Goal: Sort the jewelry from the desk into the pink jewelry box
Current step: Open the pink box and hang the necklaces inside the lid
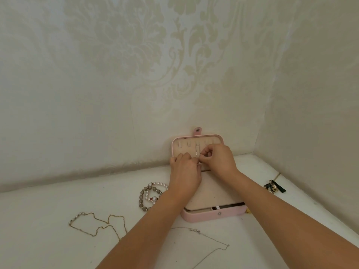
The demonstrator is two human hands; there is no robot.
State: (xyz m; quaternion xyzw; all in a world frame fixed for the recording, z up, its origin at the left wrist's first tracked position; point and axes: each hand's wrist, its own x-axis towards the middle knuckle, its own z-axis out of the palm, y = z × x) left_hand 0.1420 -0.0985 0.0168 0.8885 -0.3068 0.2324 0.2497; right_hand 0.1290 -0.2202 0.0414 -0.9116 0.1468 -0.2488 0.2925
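The pink jewelry box (213, 215) stands open against the wall, its lid (180, 141) upright with a row of hooks. A thin silver chain (197, 150) hangs from the middle hook. My right hand (218, 159) pinches the chain's lower end in front of the lid. My left hand (184, 171) is beside it with curled fingers at the same spot; what it holds is hidden. On the desk lie a pearl bracelet (155, 188), a grey bead bracelet (142, 199), a gold necklace (95, 224) and a fine silver necklace (209, 239).
A dark key bunch with a gold tag (274, 187) lies right of the box near the side wall. The patterned wall rises just behind the box. The white desk (38, 220) stretches out to the left.
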